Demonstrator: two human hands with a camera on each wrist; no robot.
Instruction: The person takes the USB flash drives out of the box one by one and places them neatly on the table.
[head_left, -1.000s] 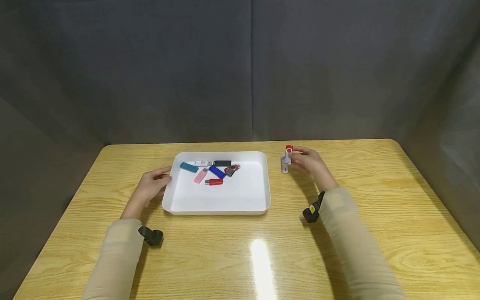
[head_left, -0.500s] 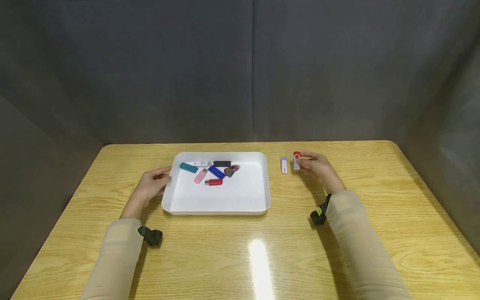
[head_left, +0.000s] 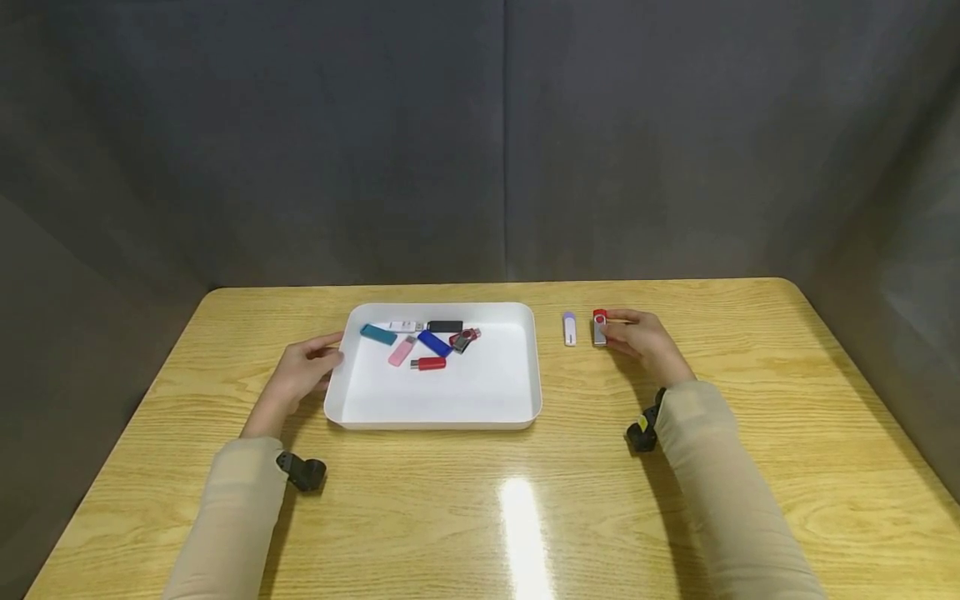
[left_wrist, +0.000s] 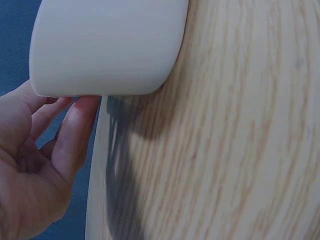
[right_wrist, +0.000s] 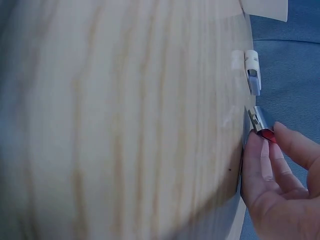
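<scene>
My right hand (head_left: 639,337) pinches a red and silver swivel USB flash drive (head_left: 599,330) between thumb and fingers at the table's right side. In the right wrist view, the flash drive (right_wrist: 260,121) sits at the fingertips, at or just above the wood. Beside it on the table lies a white and lilac USB flash drive (head_left: 569,330). My left hand (head_left: 300,373) touches the left outer wall of a white tray (head_left: 450,408); the left wrist view shows its thumb (left_wrist: 80,127) against the tray wall, fingers partly hidden behind.
Several flash drives lie in the tray, among them a teal one (head_left: 378,335), a pink one (head_left: 402,352), a black one (head_left: 445,327), a blue one (head_left: 434,343) and a red one (head_left: 429,363). A dark curtain (head_left: 375,150) stands behind the wooden table (head_left: 420,508).
The right hand has carried the red and silver flash drive to the right and down, from over the white and lilac one to beside it. The left hand and tray stay put.
</scene>
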